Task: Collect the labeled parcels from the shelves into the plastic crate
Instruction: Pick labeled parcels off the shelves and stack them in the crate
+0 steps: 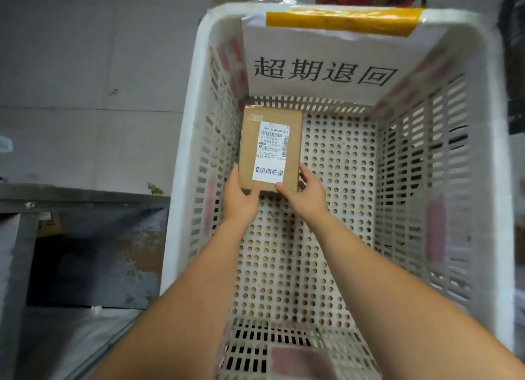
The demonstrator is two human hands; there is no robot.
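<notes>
Both hands inside the crate: left hand and right hand pinch the near corners of the parcel, fingers closed on it. Parcel sits at the far-left floor corner, close along the left wall. Floor to the right and near side is open.

Brown labeled parcel | flat, label up, far-left corner of floor | white perforated crate, otherwise empty
</notes>
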